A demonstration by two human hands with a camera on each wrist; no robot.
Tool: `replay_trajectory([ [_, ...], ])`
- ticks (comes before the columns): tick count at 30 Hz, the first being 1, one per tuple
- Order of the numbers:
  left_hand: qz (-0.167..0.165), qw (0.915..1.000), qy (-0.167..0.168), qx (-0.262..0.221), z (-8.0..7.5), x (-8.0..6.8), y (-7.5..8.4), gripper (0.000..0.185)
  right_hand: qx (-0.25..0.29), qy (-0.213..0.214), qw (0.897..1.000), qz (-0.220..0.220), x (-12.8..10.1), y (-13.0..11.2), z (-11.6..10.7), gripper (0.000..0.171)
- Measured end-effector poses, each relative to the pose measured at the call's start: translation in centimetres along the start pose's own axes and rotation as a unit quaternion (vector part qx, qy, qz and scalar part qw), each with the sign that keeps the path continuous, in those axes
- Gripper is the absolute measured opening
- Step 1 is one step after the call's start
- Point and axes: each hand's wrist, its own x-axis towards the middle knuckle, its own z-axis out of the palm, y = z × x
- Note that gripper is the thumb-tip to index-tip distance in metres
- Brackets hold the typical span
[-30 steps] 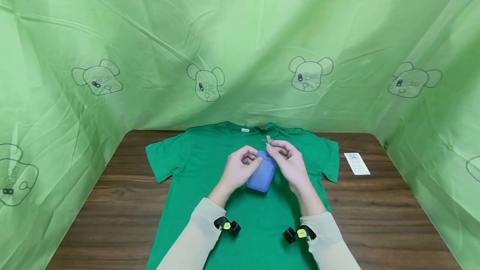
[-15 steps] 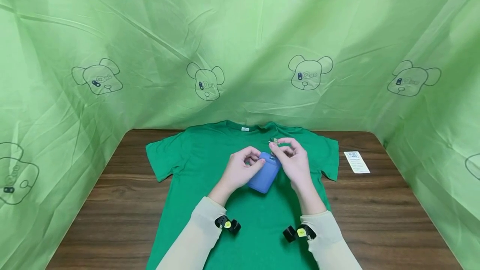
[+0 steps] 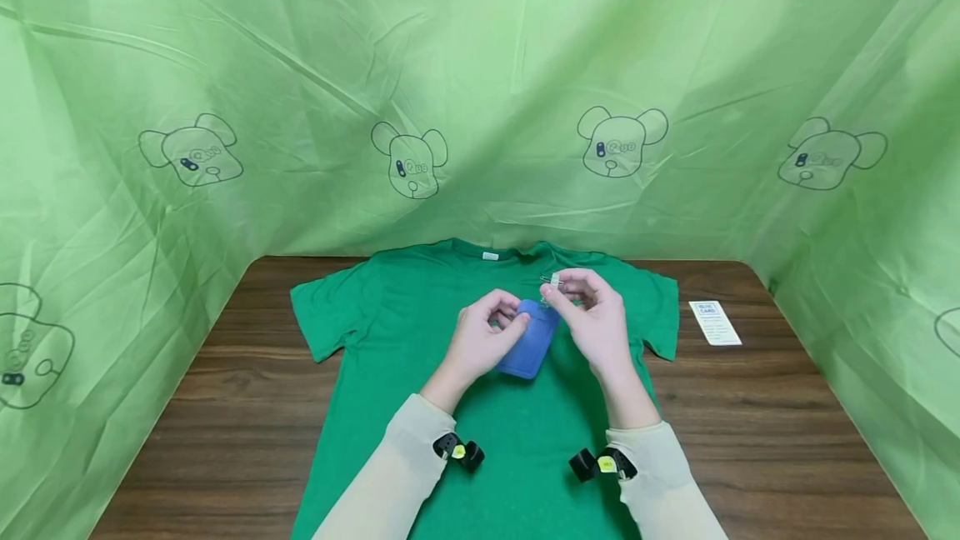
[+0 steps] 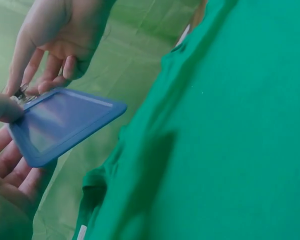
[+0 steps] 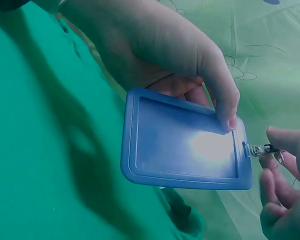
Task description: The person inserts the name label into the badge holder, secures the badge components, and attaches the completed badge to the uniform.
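A blue badge holder with a transparent window is held tilted above a green T-shirt. My left hand pinches its edge near the top, thumb on the front face. A small metal badge clip joins the holder's slotted end by a clear strap, seen in the right wrist view. Thumb and fingers of my right hand pinch this clip, and a pin-like wire sticks out beyond them. Part of the clip is hidden behind the fingertips.
A white printed card lies on the wooden table right of the shirt's sleeve. Green fabric walls with bear-head drawings enclose the back and sides. Each wrist wears a small black camera.
My right hand has shifted a little right with the clip. The badge holder has moved slightly right and tilted in my left hand. The shirt and card lie as before.
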Motion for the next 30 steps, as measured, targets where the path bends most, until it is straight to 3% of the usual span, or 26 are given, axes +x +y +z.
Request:
replay_trajectory([
  [6,0.016,0.9990,0.040,0.011,0.2,-0.1,0.7,0.009,-0.036,0.014,0.999,-0.004,0.2,-0.3,-0.2,0.028],
  [11,0.027,0.9974,0.061,0.029,0.2,-0.1,1.1,0.009,-0.026,-0.002,1.000,-0.001,0.3,-0.3,-0.7,0.029],
  [24,0.088,0.9940,0.044,0.048,0.3,0.0,1.1,0.005,0.026,-0.023,0.998,-0.043,0.2,-0.1,-0.1,0.028],
  [30,0.090,0.9941,0.052,0.030,0.1,0.1,1.6,0.007,0.038,-0.043,0.997,-0.054,0.1,-0.2,0.0,0.027],
])
